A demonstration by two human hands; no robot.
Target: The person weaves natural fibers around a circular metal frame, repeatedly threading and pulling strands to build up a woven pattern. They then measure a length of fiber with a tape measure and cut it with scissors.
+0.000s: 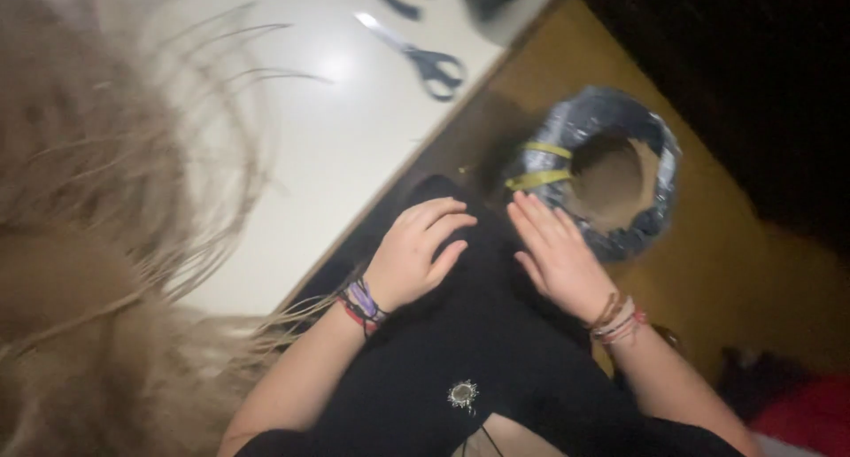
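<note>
My left hand (pixel 416 249) lies flat on black fabric (pixel 478 333) over my lap, fingers spread, with coloured bracelets at the wrist. Just to its right, my right hand (pixel 553 253) also rests flat on the fabric, fingers together and pointing up-left; it wears beaded bracelets. Its fingertips are close to a dark, shiny ring-shaped coil (pixel 611 169) bound with yellow straps, which sits on the floor. Neither hand holds anything. A small silver ornament (pixel 462 393) is pinned to the fabric lower down.
A white table (pixel 336 129) fills the upper left, with blue-handled scissors (pixel 425 58) lying on it and dark items at its far edge. Loose blond hair (pixel 97 227) blocks the left side. The floor (pixel 735 262) is brown; something red (pixel 810 413) lies bottom right.
</note>
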